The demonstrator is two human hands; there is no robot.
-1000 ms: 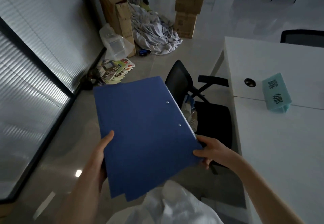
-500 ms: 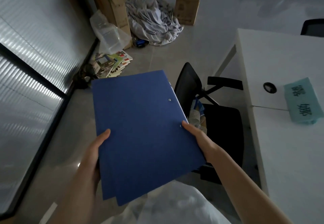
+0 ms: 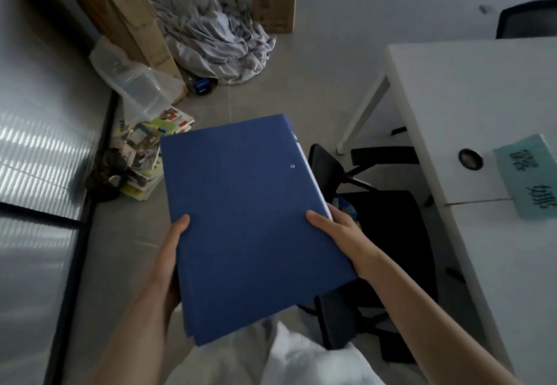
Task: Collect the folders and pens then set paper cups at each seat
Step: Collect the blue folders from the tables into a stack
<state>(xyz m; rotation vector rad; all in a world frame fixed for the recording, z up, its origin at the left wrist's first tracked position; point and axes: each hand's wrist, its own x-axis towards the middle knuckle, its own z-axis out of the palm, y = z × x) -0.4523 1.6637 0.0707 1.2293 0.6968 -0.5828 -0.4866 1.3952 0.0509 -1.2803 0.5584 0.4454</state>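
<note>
A stack of blue folders is held flat in front of me over the floor, with white sheets showing at its right edge. My left hand grips the stack's left edge, thumb on top. My right hand holds the right edge, thumb laid across the cover. No pens or paper cups are in view.
A white table runs along the right with a teal name card and a cable hole. A black office chair stands beside it. Cardboard boxes, crumpled cloth, a plastic bin and scattered booklets line the far wall.
My right hand slid up the folders' right edge and its thumb now rests on the cover. The view tilted down and shifted left relative to the table.
</note>
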